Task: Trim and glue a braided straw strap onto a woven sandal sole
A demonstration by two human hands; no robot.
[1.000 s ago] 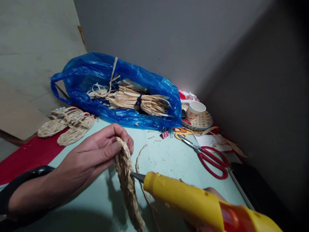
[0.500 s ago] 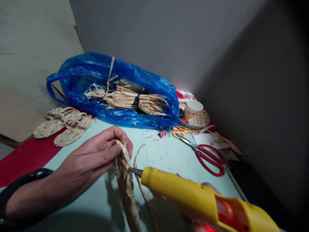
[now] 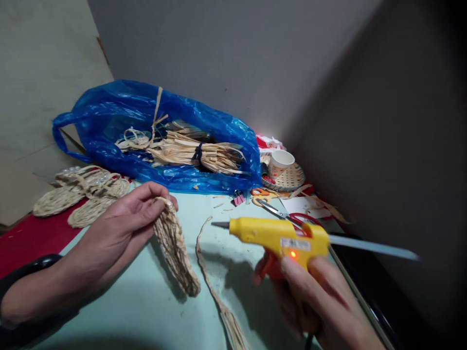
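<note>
My left hand (image 3: 127,223) pinches one end of a woven straw sole (image 3: 177,250), which hangs tilted over the table with its ridged face showing. My right hand (image 3: 310,291) is closed around the grip of a yellow glue gun (image 3: 270,233). Its dark nozzle points left, apart from the sole. A clear glue stick (image 3: 375,247) juts from the gun's back, and an orange light glows on its side. Between the hands a twisted straw cord (image 3: 209,279) lies on the table, fraying into loose strands near the bottom.
A blue plastic bag (image 3: 91,109) holds a tied straw bundle (image 3: 197,153). Straw sandals (image 3: 91,199) with beads lie left on red cloth (image 3: 22,248). Red-handled scissors (image 3: 272,209), a pink binder clip (image 3: 238,198) and a paper cup (image 3: 280,163) on a woven tray (image 3: 292,179) are right.
The glue gun has moved up and away from the sole, turning so its side and my right hand show. The sole has swung outward, its lower end now visible, still in my left hand.
</note>
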